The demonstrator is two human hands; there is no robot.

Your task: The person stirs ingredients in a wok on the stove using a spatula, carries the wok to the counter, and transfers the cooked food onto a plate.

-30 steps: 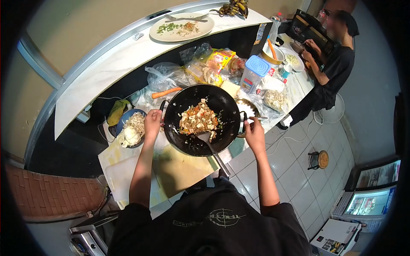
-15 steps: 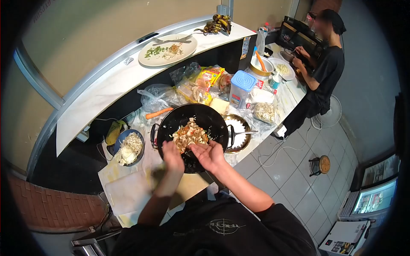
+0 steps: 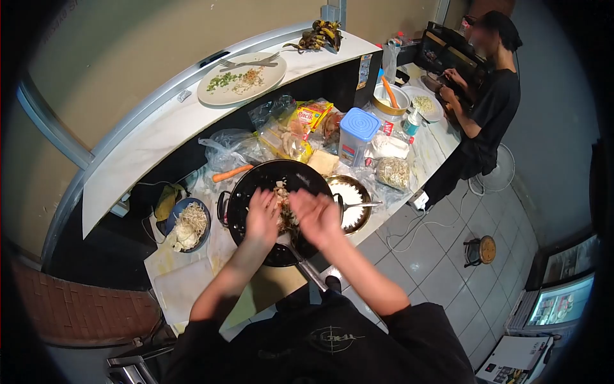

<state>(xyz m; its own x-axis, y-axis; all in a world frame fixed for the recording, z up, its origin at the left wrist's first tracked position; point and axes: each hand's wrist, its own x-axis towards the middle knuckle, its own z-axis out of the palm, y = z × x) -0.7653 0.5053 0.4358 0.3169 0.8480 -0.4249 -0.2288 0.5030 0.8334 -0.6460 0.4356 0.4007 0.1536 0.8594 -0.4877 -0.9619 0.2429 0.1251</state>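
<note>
A black wok (image 3: 242, 185) with two side handles sits at the counter's near part. Chopped food (image 3: 281, 195) lies inside it, partly hidden by the hands. My left hand (image 3: 263, 217) is over the wok's middle, fingers apart, holding nothing. Beside it, my right hand (image 3: 316, 217) is also over the wok, slightly blurred, fingers spread and empty. A metal spatula (image 3: 309, 269) rests in the wok, its handle reaching over the near rim. Right of the wok stands a pan of white rice (image 3: 348, 195) with a spoon handle over its rim.
A bowl of sprouts (image 3: 192, 224) and a carrot (image 3: 231, 173) are at the left. Plastic bags, a blue-lidded container (image 3: 359, 131) and a cutting board (image 3: 185, 291) share the counter. A plate (image 3: 220, 96) sits on the shelf. Another person (image 3: 492, 102) works far right.
Both hands have let go of the wok's handles and moved inward over the food. The wok stands lower in view than a second ago, and the rice pan is more visible.
</note>
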